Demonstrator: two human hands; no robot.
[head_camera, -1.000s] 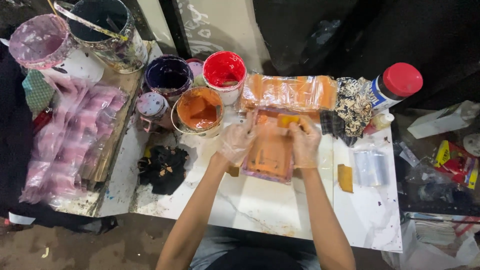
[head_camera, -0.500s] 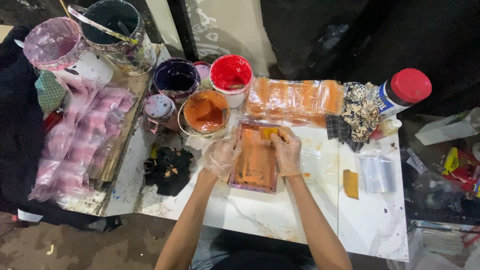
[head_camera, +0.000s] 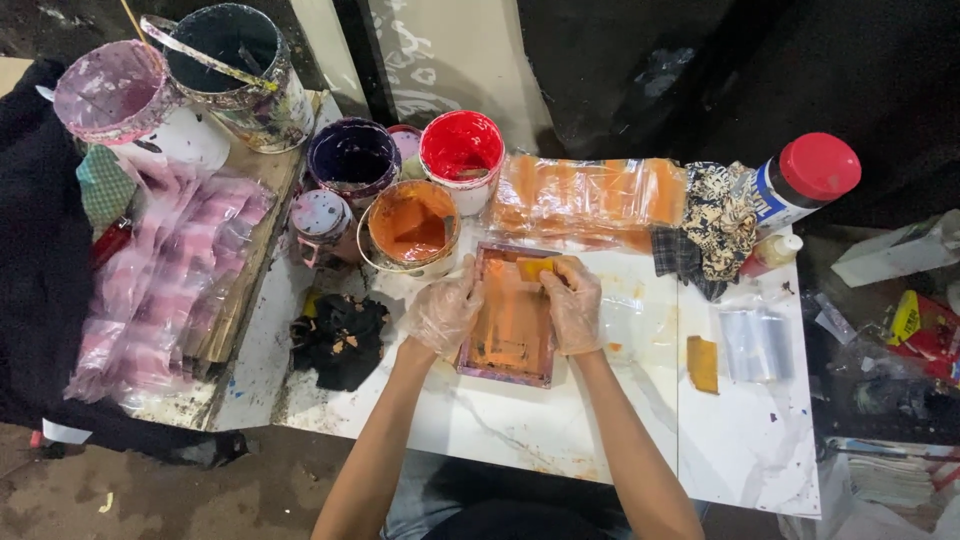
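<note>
Both gloved hands have slid down the small framed screen (head_camera: 507, 315) since 1 second ago. Left hand (head_camera: 443, 312) lies flat, steadying its edge; right hand (head_camera: 572, 305) grips a yellow squeegee (head_camera: 534, 268), apparently mid-pull, needing even pressure. Beyond stand an orange ink tub (head_camera: 412, 226) and a red-capped, blue-labelled bottle (head_camera: 800, 185).

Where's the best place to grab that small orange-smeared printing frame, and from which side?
Take the printing frame by its long outer rails, from above. It lies flat on the white table, its middle wet with orange ink. The left hand already braces the left rail; the right hand holds a yellow squeegee at the far end.
</note>
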